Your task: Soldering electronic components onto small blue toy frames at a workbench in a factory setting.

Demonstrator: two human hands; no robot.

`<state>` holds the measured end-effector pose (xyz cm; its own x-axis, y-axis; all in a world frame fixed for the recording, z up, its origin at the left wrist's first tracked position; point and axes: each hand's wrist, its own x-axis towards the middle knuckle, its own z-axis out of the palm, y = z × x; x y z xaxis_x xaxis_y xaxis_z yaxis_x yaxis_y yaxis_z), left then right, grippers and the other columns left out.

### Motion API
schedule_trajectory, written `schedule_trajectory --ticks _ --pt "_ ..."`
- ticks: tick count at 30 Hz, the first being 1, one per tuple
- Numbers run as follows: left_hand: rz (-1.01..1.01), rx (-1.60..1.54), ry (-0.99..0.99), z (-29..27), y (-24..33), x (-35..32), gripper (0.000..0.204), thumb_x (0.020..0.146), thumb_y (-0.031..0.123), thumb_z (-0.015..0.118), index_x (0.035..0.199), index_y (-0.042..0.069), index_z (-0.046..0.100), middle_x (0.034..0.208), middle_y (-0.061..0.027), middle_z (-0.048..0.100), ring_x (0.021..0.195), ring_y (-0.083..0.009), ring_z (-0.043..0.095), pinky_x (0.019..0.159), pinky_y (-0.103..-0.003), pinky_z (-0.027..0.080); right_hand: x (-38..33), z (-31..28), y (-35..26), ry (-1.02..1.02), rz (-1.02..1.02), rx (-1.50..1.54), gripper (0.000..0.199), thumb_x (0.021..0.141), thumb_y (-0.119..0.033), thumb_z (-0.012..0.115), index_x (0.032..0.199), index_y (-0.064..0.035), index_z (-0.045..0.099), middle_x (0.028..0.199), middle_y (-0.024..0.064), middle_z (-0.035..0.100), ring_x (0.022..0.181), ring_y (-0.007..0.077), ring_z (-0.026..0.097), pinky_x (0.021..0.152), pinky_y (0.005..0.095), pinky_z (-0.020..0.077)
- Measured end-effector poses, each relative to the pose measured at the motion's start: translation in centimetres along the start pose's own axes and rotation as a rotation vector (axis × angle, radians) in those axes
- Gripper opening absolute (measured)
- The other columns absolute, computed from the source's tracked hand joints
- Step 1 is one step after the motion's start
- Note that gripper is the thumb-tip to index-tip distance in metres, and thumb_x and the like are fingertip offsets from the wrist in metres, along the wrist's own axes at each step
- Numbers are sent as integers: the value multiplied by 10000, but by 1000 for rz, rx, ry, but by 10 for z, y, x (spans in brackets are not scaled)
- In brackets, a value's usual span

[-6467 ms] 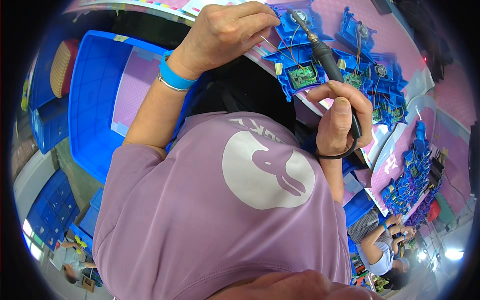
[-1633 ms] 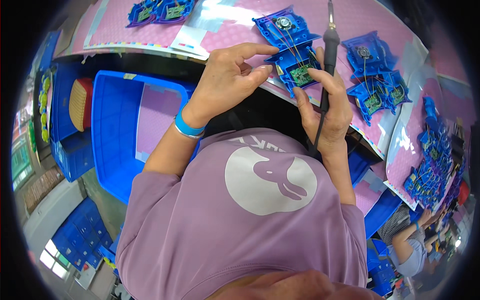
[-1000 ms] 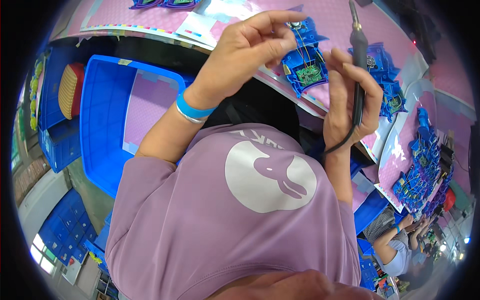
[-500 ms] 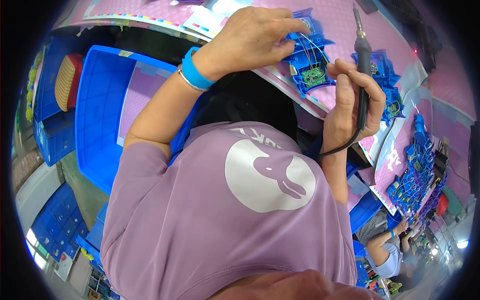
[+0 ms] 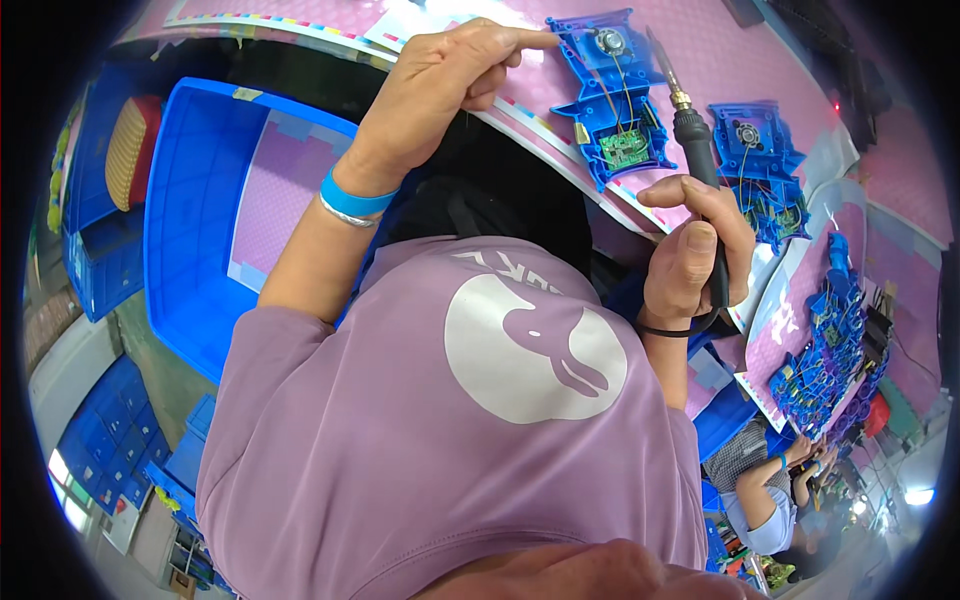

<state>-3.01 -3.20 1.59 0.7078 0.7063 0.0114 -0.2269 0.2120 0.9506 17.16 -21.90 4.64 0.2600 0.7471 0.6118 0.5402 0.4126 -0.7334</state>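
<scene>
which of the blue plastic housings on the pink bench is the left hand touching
The nearer blue housing, its green board showing: the left hand fingertip rests on its corner. The other blue housing lies untouched farther right.

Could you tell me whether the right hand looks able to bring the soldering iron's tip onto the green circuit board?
Probably yes: the right hand holds the soldering iron just beside the green circuit board, with nothing between them. The left hand touches only the blue housing's far corner.

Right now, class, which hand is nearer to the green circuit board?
Left. The left hand touches the blue housing's edge beside the green circuit board; the right hand sits lower, gripping the soldering iron.
</scene>
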Motion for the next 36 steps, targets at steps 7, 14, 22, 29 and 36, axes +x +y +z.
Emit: schedule_trajectory --ticks 7,14,22,29,36 --pt "298 459 236 34 8 11 295 949 7 659 1238 17 717 786 -49 574 688 -116 558 595 -244 433 1 12 2 122 53 112 196 993 -103 601 1098 46 674 775 160 730 701 207 716 666 301 563" --pt "547 787 318 40 7 12 338 870 -84 699 1187 29 730 780 -67 595 672 -124 559 599 -246 438 -1 12 3 103 117 140 186 1006 -92 593 1097 51 670 772 155 729 693 187 714 654 287 564" --pt "529 834 353 42 9 9 341 838 -97 691 1158 16 726 777 -73 613 617 -116 563 553 -252 444 -1 15 6 99 187 145 186 1011 -117 602 1087 34 678 731 128 726 643 176 705 619 280 553" --pt "513 821 345 41 7 9 351 837 -98 690 1173 1 711 780 -68 616 620 -100 564 548 -242 444 0 17 8 83 185 123 181 1010 -120 601 1075 30 681 707 122 725 622 170 704 604 265 544" --pt "473 794 344 40 6 10 350 845 -82 695 1184 2 705 777 -64 623 613 -96 563 547 -242 445 1 17 6 66 232 102 255 1013 -163 601 1105 66 660 718 163 670 595 226 663 623 335 526"
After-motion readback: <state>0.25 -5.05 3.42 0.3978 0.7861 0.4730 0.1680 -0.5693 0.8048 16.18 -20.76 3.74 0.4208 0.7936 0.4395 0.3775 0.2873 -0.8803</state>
